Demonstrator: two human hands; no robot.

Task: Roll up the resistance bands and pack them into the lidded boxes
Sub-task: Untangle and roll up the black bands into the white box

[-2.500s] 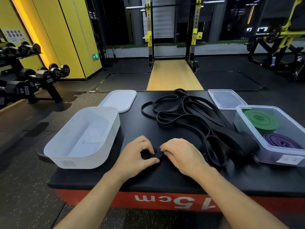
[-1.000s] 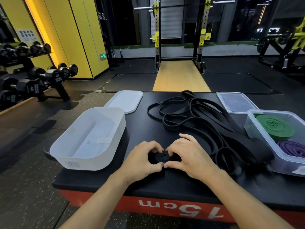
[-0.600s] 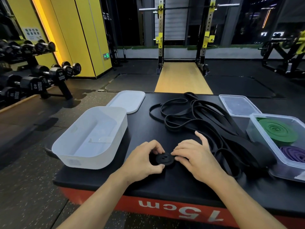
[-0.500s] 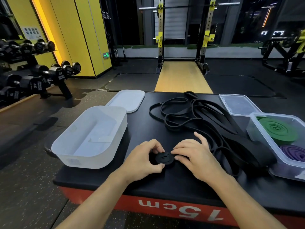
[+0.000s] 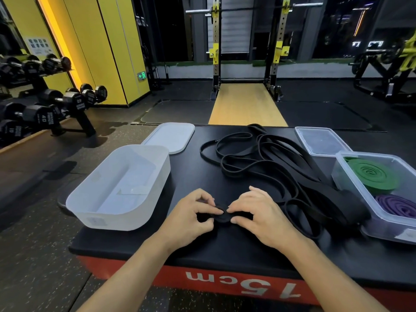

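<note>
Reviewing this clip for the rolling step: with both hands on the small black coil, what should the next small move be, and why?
Probably another turn of the coil, feeding in more band. The left hand and right hand pinch a small roll, while most of the black band lies loose on the platform. The white box stands empty, but the coil seems far from ready to pack.

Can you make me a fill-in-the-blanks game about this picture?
1. Both hands, the left hand and the right hand, are rolling a band whose colour is ____.
2. Beside the purple roll in the clear box lies a roll coloured ____.
3. The white box holds ____ bands.
4. The platform carries the number ____ on its red edge.

Missing words: black; green; no; 15
</note>
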